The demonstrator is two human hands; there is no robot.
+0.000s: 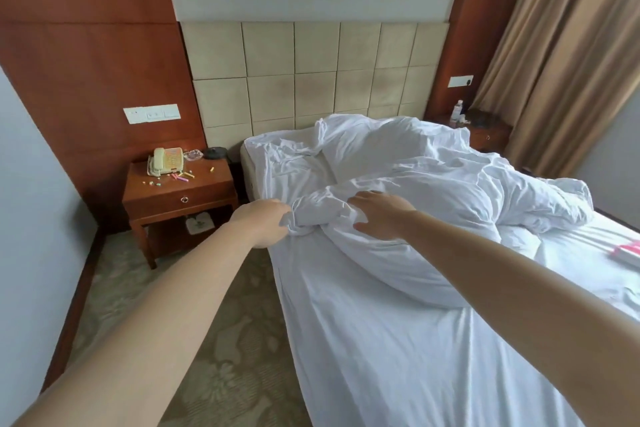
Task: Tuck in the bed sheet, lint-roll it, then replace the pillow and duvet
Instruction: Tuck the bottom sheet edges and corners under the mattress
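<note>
Both hands reach over the bed's edge: the left hand (265, 224) grips a bunched corner of the duvet (398, 218), the right hand (382, 215) rests on it, fingers spread. The sheet (363, 340) lies below both hands, the pillow (377, 146) beyond them.

Two bare, sleeveless forearms (173, 288)

White, matt, creased cloth on the duvet (433, 191) and the bed sheet (374, 340), smoother toward the bed's near edge. Polished reddish wood with a soft gloss on the nightstand (180, 191), with a small round metal pull on its drawer; glossy cream plastic on the telephone (166, 160). Matt padded squares on the headboard (311, 80), heavy tan fabric in the curtain (561, 45), patterned pile in the carpet (225, 340).
</note>
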